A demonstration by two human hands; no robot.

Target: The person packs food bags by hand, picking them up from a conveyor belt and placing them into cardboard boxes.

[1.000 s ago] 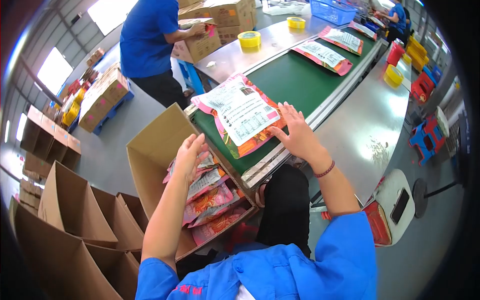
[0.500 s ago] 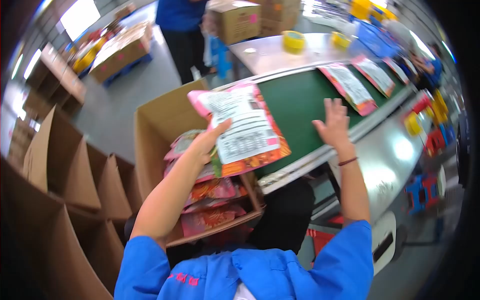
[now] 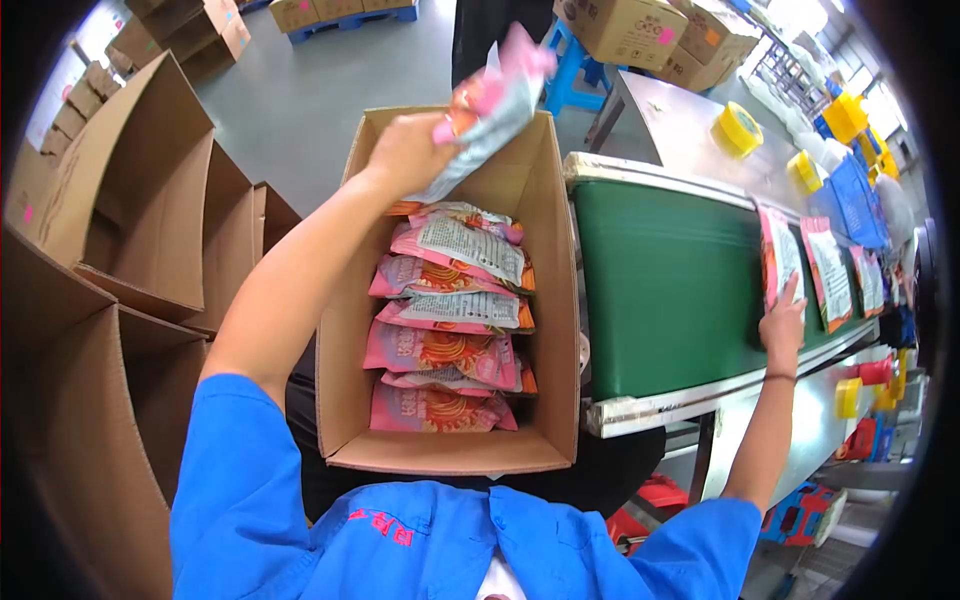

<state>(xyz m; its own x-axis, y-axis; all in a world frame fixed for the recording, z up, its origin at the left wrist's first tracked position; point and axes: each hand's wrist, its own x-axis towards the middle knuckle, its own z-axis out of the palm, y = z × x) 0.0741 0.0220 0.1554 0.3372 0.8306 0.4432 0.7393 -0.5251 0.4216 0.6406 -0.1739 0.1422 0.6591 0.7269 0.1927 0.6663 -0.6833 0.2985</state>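
My left hand (image 3: 412,155) grips a pink and white bag (image 3: 495,110) above the far end of an open cardboard box (image 3: 545,440). The held bag is tilted and slightly blurred. Inside the box lie several overlapping bags (image 3: 440,350), some with printed white labels up, others with orange food pictures. On the green conveyor belt (image 3: 660,290), my right hand (image 3: 783,322) touches the near edge of a pink bag (image 3: 780,255), fingers stretched out over it. Beyond that bag, two more bags (image 3: 827,272) lie on the belt.
Empty cardboard boxes (image 3: 150,220) stand at the left. A metal table (image 3: 680,120) behind the belt bears yellow tape rolls (image 3: 738,130) and a blue basket (image 3: 855,205). Closed cartons (image 3: 625,30) stand at the back, near a blue stool (image 3: 572,75).
The view has turned left and down. My left hand has carried its bag from beside the belt to over the box's far end. My right hand has reached the nearest belt bag.
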